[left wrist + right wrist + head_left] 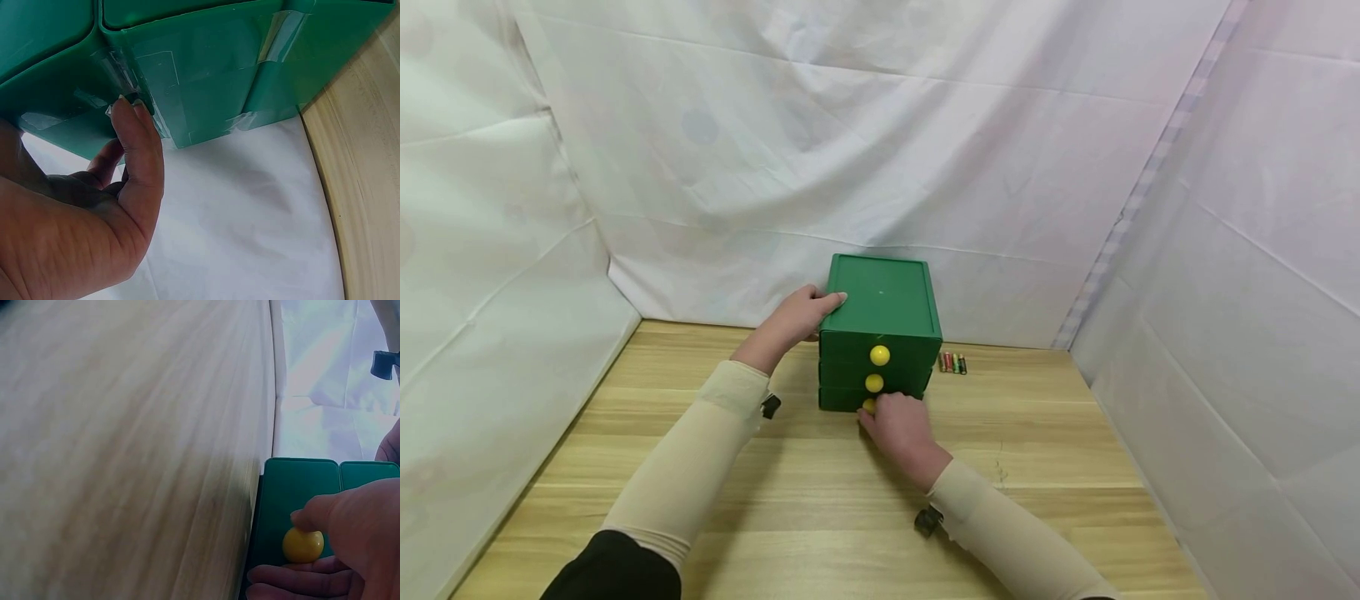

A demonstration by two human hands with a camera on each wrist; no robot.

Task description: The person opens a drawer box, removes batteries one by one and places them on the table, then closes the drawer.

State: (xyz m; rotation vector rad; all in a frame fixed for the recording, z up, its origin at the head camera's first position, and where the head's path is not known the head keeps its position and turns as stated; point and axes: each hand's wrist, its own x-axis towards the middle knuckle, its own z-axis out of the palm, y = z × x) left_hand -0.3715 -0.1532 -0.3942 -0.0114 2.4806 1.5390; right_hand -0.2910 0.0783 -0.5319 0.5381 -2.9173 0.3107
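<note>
A green three-drawer cabinet [883, 296] with round yellow knobs stands against the back cloth. My left hand [797, 321] holds its left side, the thumb lying over the top edge. In the left wrist view, bent fingers [140, 147] touch the taped side wall. Low on the front, my right hand [904, 429] grips the bottom drawer's yellow knob [303, 545]. The right wrist view shows the thumb on one side of this knob and the fingers on the other. The drawer fronts look flush. Above are the middle knob [874, 383] and the top knob [880, 356].
Several small batteries [953, 363] lie in a row on the wooden table [790, 517], just right of the cabinet. White cloth walls [1225, 333] enclose the table at the back and both sides. Each wrist carries a small black camera [928, 521].
</note>
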